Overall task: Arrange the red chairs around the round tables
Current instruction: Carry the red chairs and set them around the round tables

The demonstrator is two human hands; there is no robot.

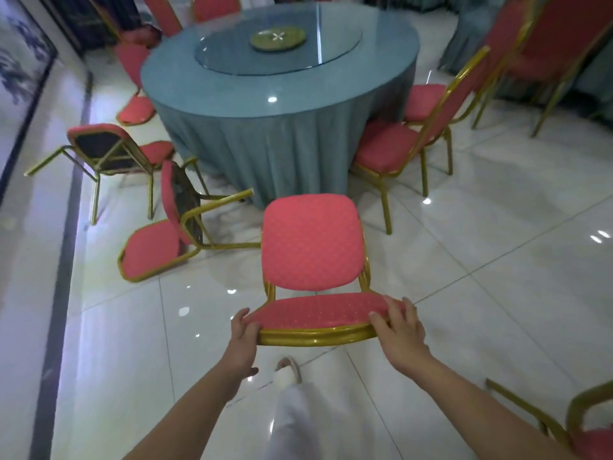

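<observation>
**Both hands on the backrest of a red chair, facing the round counter**

The red chair [311, 242] stands upright on the white tiled floor [481, 293], its seat pointing at the round counter [282, 104] and its front edge just short of the blue cloth; the left hand [243, 333] grips the left end of the padded backrest, thumb on the red fabric and fingers curled under the gold frame; the right hand [399, 330] clamps the right end, fingers bent over the top of the padding; a sandalled foot [290, 370] shows below the backrest, between the forearms.

On the counter lies a glass turntable [232, 58] with a greenish dish [278, 38] at its middle; at the counter's right two upright chairs [394, 151] stand side by side, seats toward the cloth; at the left a toppled chair [151, 250] lies on its back with its legs pointing right; beyond it a second overturned chair [106, 144] shows its black underside; a third fallen chair [136, 107] lies farther back beside the cloth; part of another chair [590, 429] sits at the lower right corner.
</observation>
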